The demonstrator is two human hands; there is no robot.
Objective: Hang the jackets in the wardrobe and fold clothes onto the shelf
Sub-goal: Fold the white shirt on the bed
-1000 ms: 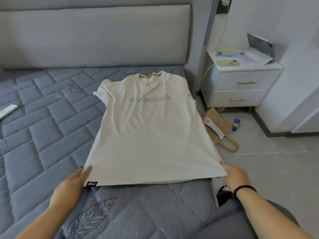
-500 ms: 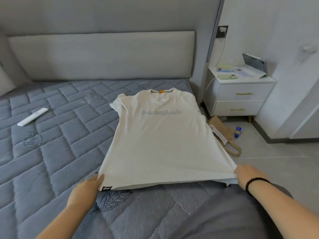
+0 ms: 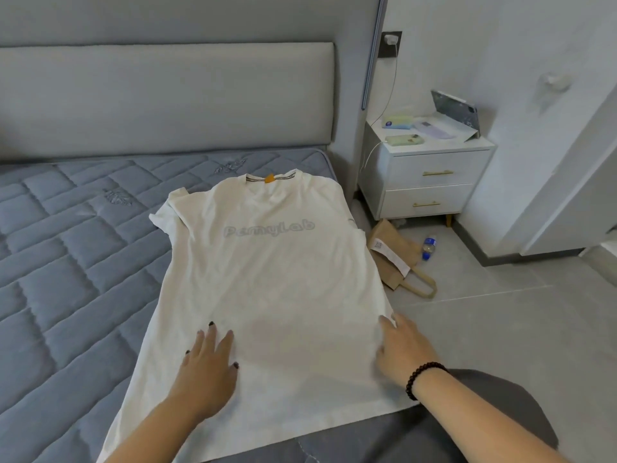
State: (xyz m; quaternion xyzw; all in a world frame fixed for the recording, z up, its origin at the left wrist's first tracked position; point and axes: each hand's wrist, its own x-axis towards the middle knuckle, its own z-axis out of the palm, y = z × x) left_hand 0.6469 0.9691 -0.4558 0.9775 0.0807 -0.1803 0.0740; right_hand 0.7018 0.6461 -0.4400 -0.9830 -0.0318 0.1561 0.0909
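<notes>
Your white t-shirt [image 3: 273, 289] is lying spread out flat on the grey quilted mattress [image 3: 66, 262], collar at the far end, right edge running along the bed's side. Your left hand [image 3: 207, 365] is flat on the near left part, fingers spread wide. Your right hand [image 3: 400, 349] rests fingers-straight on the near right edge.

A home bedroom, judging by the grey quilted bare mattress [image 3: 83, 262], padded grey headboard [image 3: 167, 95] and white two-drawer nightstand [image 3: 430, 182] with gold handles beside it, on grey floor tiles [image 3: 500, 329].
</notes>
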